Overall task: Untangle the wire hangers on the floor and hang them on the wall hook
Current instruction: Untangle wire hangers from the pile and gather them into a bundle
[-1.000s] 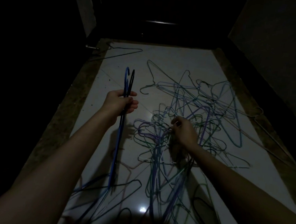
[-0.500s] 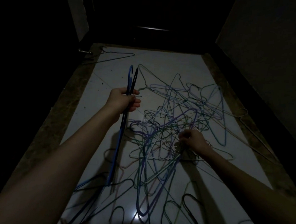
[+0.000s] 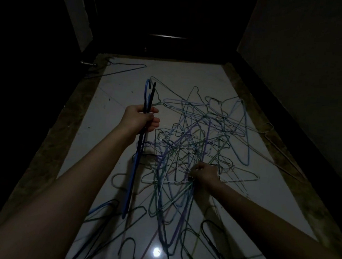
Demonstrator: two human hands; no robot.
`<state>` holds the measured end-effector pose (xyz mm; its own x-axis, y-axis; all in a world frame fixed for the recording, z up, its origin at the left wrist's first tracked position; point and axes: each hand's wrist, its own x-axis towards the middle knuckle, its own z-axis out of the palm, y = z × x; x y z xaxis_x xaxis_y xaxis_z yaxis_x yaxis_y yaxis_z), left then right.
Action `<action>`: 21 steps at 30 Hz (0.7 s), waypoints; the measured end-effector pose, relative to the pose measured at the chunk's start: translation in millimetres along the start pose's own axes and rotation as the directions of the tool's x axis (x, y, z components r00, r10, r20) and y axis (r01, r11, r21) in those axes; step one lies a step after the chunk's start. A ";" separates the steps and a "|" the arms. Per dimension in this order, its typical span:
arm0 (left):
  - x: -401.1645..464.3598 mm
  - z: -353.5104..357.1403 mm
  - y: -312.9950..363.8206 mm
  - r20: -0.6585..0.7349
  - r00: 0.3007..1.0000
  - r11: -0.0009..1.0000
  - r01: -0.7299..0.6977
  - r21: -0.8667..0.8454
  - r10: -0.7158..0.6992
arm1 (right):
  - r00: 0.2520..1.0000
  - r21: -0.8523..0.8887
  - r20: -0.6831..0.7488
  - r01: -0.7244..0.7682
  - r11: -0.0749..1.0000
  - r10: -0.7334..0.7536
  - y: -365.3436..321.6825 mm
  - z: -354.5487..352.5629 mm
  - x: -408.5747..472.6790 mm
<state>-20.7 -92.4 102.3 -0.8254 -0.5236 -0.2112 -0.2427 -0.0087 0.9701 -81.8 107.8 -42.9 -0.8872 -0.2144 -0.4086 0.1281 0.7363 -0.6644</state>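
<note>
The tangle of wire hangers (image 3: 197, 151) sprawls across the pale floor (image 3: 123, 97), mostly forward of the right hand (image 3: 203, 173) curled round its wires, while the left hand (image 3: 140, 118) grips two freed hangers (image 3: 138, 153) upright; no wall hook shows in the dark.

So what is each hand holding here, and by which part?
The left hand grips a blue hanger and a black hanger together just below their hooks. The right hand grips wires in the tangled pile; which part cannot be told.
</note>
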 end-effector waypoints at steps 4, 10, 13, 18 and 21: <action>-3.4 -5.0 3.0 -0.013 1.000 1.000 -0.001 0.013 0.001 | 0.993 -0.198 -0.102 0.036 0.980 -0.057 -7.2 -4.4 -0.3; -4.6 -9.7 5.8 -0.029 1.000 1.000 0.000 0.018 0.000 | 0.996 0.265 0.013 0.084 0.961 -0.091 -36.1 -28.5 -11.6; -6.3 -9.3 8.6 -0.032 0.999 1.000 0.001 0.024 0.000 | 0.993 0.318 0.020 0.102 0.943 -0.114 -51.8 -38.8 -12.2; -14.4 -11.4 16.1 -0.028 1.000 1.000 0.004 0.028 -0.003 | 0.978 0.434 0.077 0.142 0.890 -0.194 -71.3 -60.4 -23.0; -18.4 -14.1 19.8 -0.024 1.000 1.000 0.002 0.022 -0.001 | 0.963 0.346 0.107 0.197 0.917 -0.247 -73.6 -63.1 -28.8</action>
<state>-3.1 -94.9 127.1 -0.8125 -0.5441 -0.2094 -0.2551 0.0088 0.9669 -93.7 100.3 57.3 -0.8385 -0.4572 -0.2966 0.0962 0.4115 -0.9063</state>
